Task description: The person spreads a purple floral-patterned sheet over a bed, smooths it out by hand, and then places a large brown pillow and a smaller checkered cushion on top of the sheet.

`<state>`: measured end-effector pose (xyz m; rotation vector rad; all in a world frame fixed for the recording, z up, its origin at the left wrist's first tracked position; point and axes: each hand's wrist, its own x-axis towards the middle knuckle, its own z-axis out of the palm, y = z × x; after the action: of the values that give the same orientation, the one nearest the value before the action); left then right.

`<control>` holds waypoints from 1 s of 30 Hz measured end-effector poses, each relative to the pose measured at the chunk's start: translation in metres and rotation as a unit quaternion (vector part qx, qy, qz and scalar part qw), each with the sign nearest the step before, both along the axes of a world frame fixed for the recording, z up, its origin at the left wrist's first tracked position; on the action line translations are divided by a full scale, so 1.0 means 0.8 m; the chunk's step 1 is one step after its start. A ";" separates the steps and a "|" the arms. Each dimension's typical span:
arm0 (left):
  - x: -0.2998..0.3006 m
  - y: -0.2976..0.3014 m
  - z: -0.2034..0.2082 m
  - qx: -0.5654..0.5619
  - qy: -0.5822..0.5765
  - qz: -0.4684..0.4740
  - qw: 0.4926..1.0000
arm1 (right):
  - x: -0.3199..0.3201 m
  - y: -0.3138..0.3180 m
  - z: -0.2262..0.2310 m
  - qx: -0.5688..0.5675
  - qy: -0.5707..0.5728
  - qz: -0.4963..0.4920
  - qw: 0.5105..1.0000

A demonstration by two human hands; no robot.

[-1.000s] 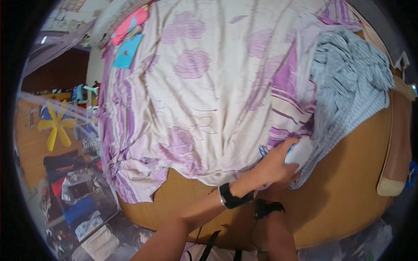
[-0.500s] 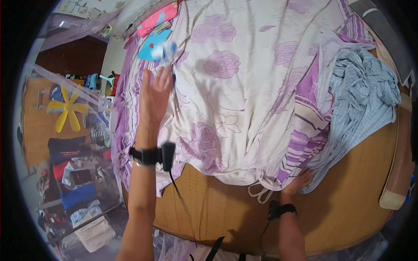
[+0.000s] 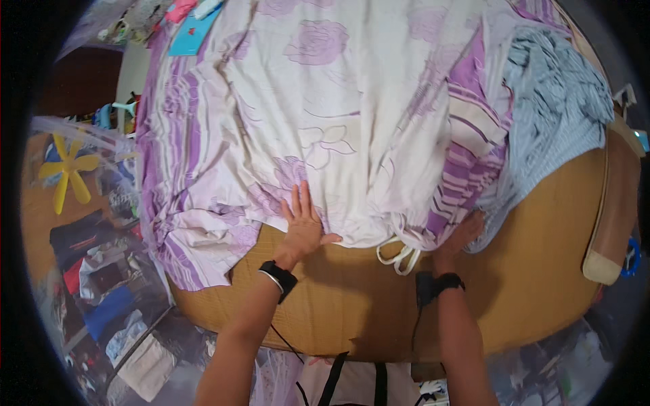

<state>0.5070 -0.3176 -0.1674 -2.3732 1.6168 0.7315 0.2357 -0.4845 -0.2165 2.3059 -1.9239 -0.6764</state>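
Observation:
A white duvet cover with purple flowers and striped borders is spread in loose folds over the brown mat of a bed. My left hand lies flat on its near edge, fingers spread and pointing away from me, holding nothing. At the near right corner, beside the purple striped border, my right hand rests on the mat with fingers stretched out, slightly blurred. Two white ties hang from the cover's near edge between my hands. A black strap is round each wrist.
Bunched pale blue striped cloth lies at the right. A blue card and a small white object sit far left. Bare brown mat shows in front. Sheer netting hangs left, near a yellow fan and folded clothes.
My left hand has come back from the far left down to the cover's near edge. A blue-and-white object that was blurred beyond its fingers is away from the hand. The view has shifted.

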 end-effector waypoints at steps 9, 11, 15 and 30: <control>-0.003 0.016 -0.026 -0.029 -0.031 -0.003 0.999 | -0.010 0.000 -0.021 -0.161 -0.142 0.041 0.976; -0.007 0.020 -0.028 -0.076 -0.027 -0.004 0.997 | -0.002 0.007 -0.011 -0.162 -0.223 0.013 0.961; 0.001 0.028 -0.031 -0.077 -0.043 -0.009 0.996 | 0.001 0.012 0.004 -0.165 -0.255 0.046 0.952; -0.013 0.018 -0.033 0.035 -0.069 0.006 0.997 | -0.009 0.185 0.045 -0.071 -0.483 0.176 0.855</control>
<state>0.4962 -0.3032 -0.1936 -2.3301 1.4997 0.6013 0.2286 -0.3365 -0.1803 3.0488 -1.5448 0.7971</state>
